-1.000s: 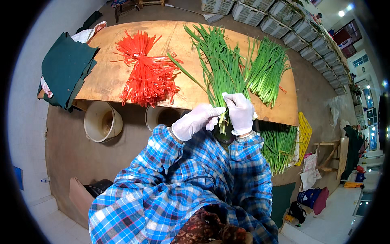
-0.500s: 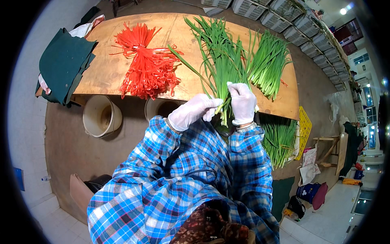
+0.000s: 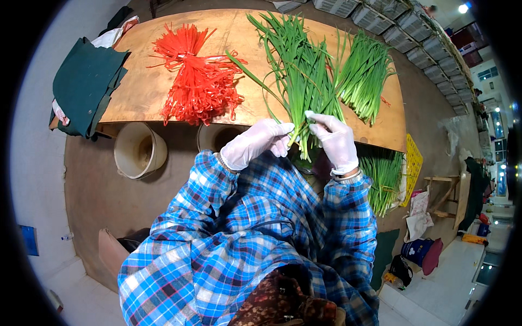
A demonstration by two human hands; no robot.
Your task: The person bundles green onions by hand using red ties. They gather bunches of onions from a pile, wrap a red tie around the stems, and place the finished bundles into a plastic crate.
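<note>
Clock read from the hands. Pinching pale stalk ends between thumb and index finger with the gloved left hand (image 3: 255, 145), at the base of a loose bundle of chives (image 3: 299, 76). Holding the gloved right hand (image 3: 335, 144) at the right side of those stalks, fingers parted and loosely bent; hard to tell whether touching or just beside. With leaves fanned toward twelve o'clock over the wooden table (image 3: 239, 43), stalk ends jutting past its near edge.

Between one and two o'clock on the tabletop, a second bundle (image 3: 365, 76); at ten, a heap of red ties (image 3: 201, 81). At four, below the tabletop, more chives (image 3: 382, 176), and just beyond, a yellow perforated crate (image 3: 414, 168), contents unclear. At nine, partly beneath the table, a near bucket (image 3: 205, 137), dark inside; farther out, a white bucket (image 3: 124, 152), brownish within. At two, well apart, stacked grey crates (image 3: 424, 57), contents too small to tell.
</note>
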